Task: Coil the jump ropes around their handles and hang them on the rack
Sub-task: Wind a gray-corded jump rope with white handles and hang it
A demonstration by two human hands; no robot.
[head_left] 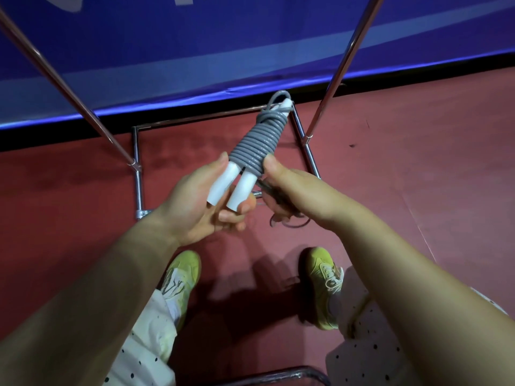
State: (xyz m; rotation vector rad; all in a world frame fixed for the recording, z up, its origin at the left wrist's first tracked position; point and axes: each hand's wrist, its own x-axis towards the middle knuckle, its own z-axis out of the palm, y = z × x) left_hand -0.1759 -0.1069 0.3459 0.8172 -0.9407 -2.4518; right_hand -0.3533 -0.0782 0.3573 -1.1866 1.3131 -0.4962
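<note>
1. Above the rack base [302, 140], at the centre of the head view: one jump rope [255, 143], grey cord wound in tight turns around two white handles [235, 188] lying side by side. The bundle is tilted, its far end pointing away from the person over the base's far bar.
2. Left hand [195, 207]: palm up under the near ends of the handles, thumb pressed on the left handle, fingers curled up beneath both. It grips the handles.
3. Right hand [281, 188]: thumb tip against the lowest turns of the cord on the bundle's right side. Its fingers are curled round a darker, loose length of cord that trails below the hand in a small loop. Whether that length belongs to the same rope I cannot tell; it is blurred and partly hidden by the hand.
4. At the bundle's far end, a short cord loop sticks up past a white handle tip.
5. Rack base: chrome tubes forming a rectangle on the red floor [418, 176]. Two chrome poles [342, 68] rise from its left and right sides, out of the top of the view.
6. Beyond the base: a blue banner [195, 51] with a pale stripe.
7. Nearer than the base: two yellow-green shoes [323, 285] on the floor, and white dotted trousers [145, 344].
</note>
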